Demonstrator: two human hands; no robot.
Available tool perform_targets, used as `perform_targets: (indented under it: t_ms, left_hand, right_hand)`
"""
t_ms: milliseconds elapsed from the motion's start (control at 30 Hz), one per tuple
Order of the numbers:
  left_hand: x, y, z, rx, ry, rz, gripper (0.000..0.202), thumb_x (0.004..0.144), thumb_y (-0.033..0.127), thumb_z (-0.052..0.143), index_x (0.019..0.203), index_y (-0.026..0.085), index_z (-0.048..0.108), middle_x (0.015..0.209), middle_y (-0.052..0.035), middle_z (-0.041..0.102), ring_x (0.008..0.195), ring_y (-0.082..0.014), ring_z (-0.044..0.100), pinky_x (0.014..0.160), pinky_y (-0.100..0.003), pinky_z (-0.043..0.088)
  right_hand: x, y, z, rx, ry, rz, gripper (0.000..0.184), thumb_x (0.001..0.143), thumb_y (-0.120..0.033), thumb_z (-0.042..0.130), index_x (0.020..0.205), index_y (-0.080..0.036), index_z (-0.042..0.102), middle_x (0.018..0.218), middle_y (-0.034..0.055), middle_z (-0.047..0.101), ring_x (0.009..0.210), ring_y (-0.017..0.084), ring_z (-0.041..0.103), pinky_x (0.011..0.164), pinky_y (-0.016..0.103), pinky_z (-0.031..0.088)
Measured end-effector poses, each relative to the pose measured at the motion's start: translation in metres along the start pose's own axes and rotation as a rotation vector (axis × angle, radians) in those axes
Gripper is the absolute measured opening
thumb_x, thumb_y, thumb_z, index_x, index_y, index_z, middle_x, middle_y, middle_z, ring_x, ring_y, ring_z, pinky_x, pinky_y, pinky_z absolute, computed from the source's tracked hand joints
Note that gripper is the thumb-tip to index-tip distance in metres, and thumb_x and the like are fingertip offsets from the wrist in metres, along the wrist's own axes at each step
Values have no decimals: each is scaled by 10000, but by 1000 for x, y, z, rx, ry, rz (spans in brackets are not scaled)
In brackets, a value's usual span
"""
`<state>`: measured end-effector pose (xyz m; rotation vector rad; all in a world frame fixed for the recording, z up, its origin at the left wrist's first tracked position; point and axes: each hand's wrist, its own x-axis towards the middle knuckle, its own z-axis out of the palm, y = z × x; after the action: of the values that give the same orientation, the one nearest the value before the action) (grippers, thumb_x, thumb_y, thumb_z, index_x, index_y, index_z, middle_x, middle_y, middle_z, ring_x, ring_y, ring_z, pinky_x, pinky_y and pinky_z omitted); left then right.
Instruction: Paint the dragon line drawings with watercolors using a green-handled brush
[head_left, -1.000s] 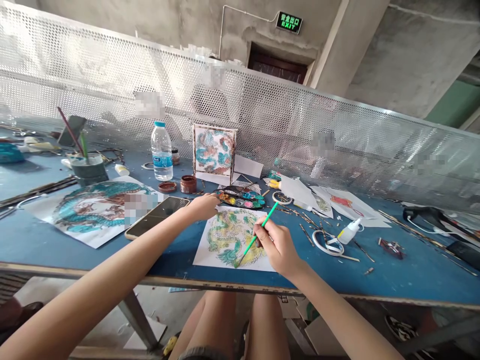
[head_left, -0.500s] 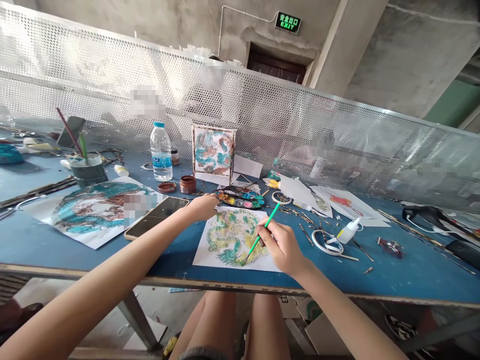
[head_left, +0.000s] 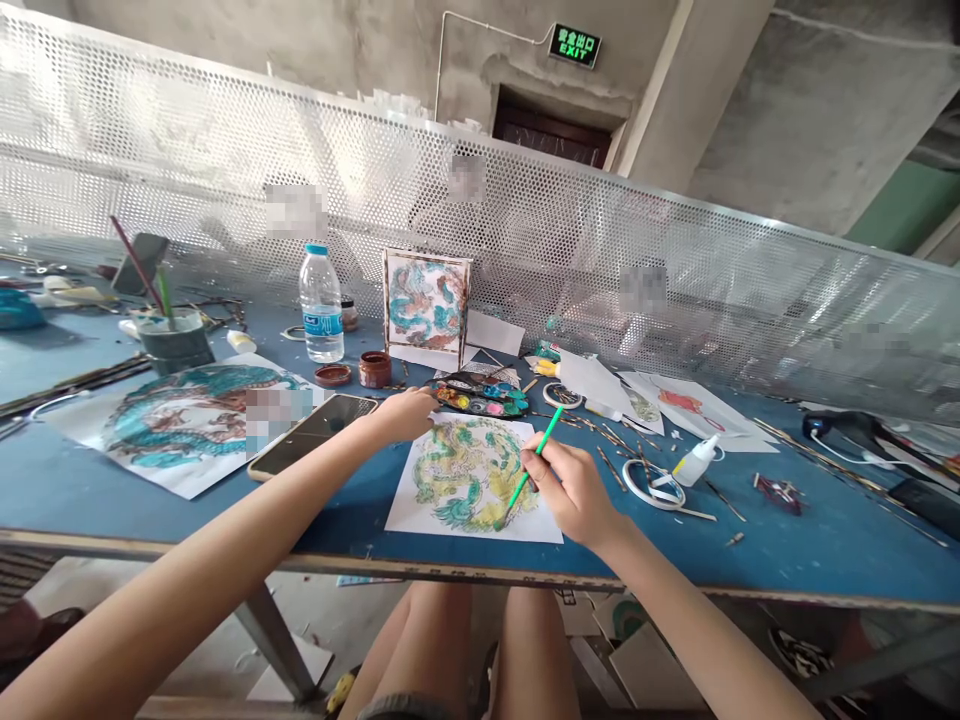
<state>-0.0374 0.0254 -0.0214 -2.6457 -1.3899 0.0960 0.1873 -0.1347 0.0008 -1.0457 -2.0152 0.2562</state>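
Observation:
My right hand [head_left: 566,490] holds a green paintbrush [head_left: 541,446] in a pen-like grip. Its tip meets the lower right part of a dragon painting in yellow and teal on white paper [head_left: 409,510]. At the upper left corner of that sheet, my left hand [head_left: 407,414] is closed at the left end of a dark paint palette [head_left: 480,408]. Its fingertips appear to grip the palette's edge, partly hidden by the hand. Several wells of the palette hold bright paint. Behind it, a framed teal and brown dragon picture [head_left: 427,305] stands upright.
Left of the painting lie a phone [head_left: 300,452] and another dragon painting [head_left: 180,478]. A water bottle [head_left: 322,310], an open brown paint jar [head_left: 375,370] and a cup with brushes [head_left: 176,345] stand behind. A glue bottle [head_left: 696,462], tape roll [head_left: 641,488] and sticks lie right.
My right hand and the brush have shifted slightly right, the brush tip moving right along the lower part of the painting. My left hand stays in place.

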Motion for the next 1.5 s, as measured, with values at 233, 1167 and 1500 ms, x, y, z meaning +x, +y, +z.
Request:
perform_targets:
  t_ms: [233,1167,1500]
  left_hand:
    - [-1,0,0,-9,-1,4,313,767,215,444,1025,160,611,1076,-110,564,993,-247,542,848,-334,444]
    - [-1,0,-1,-31,-3,4,319,770,217,448,1038,164,612,1081,-111,558,1013,-251,536,847,-329,451]
    - [-1,1,-3,-27,-13,-8,341,767,218,444,1065,174,604,1097,-111,557,1023,-252,531,847,-340,455]
  right_hand:
    - [-1,3,-3,-25,5,-19,207,910,-258,387,728,-196,462,578,-20,465,518,108,460,529,218,357]
    - [-1,2,1,-183,18,-206,208,906,-212,360,733,-194,475,627,20,510,567,141,473,556,257,362]
    - [1,-7,4,-74,32,-171,207,908,-230,365,727,-199,461,613,5,480,562,132,460,556,246,356]
